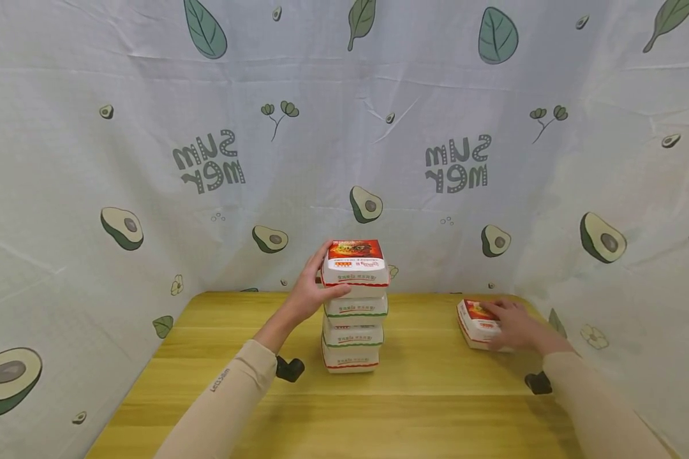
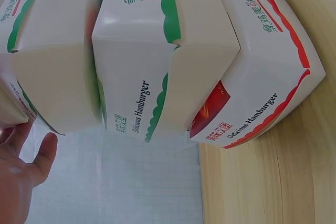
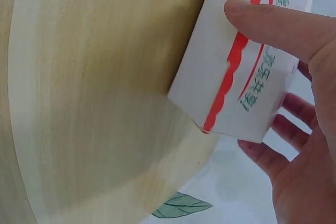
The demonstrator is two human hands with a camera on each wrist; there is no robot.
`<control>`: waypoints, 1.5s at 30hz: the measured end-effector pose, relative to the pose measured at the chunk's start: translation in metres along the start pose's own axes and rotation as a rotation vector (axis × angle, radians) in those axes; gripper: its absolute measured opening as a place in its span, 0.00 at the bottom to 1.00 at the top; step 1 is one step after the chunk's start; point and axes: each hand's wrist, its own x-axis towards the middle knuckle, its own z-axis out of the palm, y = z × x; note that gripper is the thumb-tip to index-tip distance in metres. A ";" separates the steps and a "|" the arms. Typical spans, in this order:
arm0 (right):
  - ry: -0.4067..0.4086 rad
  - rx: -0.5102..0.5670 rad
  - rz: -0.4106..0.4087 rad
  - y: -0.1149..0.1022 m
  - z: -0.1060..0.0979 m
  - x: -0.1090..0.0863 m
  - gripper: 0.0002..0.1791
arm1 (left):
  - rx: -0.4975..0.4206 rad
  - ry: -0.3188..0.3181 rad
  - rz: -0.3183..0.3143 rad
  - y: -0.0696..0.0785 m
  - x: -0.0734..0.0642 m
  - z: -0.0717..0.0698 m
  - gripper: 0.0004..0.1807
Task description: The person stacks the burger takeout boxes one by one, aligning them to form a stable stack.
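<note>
A stack of several white hamburger boxes stands mid-table, the lower ones [image 1: 353,358] partly offset from each other. My left hand [image 1: 310,294] grips the top hamburger box [image 1: 356,271] at its left side, thumb across the front. That box has a red picture lid and a red wavy trim. In the left wrist view, green-trimmed boxes [image 2: 137,59] sit above a red-trimmed one [image 2: 247,77]. To the right, my right hand [image 1: 517,328] holds another red-trimmed hamburger box [image 1: 473,328]. The right wrist view shows my thumb on that box's [image 3: 210,85] side and my fingers partly hidden behind it.
The yellow wooden table [image 1: 344,421] ends at the back against a pale curtain [image 1: 321,159] printed with avocados and leaves. The curtain also hangs along both sides. Black wrist devices show by the left sleeve [image 1: 289,369] and right sleeve [image 1: 538,383].
</note>
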 end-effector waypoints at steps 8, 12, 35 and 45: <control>0.025 0.017 -0.015 -0.008 -0.002 -0.004 0.52 | 0.007 0.006 0.004 0.000 -0.001 -0.001 0.53; 0.038 0.047 -0.020 -0.008 0.000 -0.005 0.54 | 0.007 0.006 0.012 0.000 0.000 -0.001 0.54; 0.013 0.098 -0.018 -0.005 0.005 -0.007 0.59 | -0.006 0.041 0.040 -0.038 0.015 0.000 0.54; 0.014 0.106 -0.005 -0.001 0.011 -0.004 0.57 | 0.000 0.047 0.031 -0.039 0.016 0.002 0.55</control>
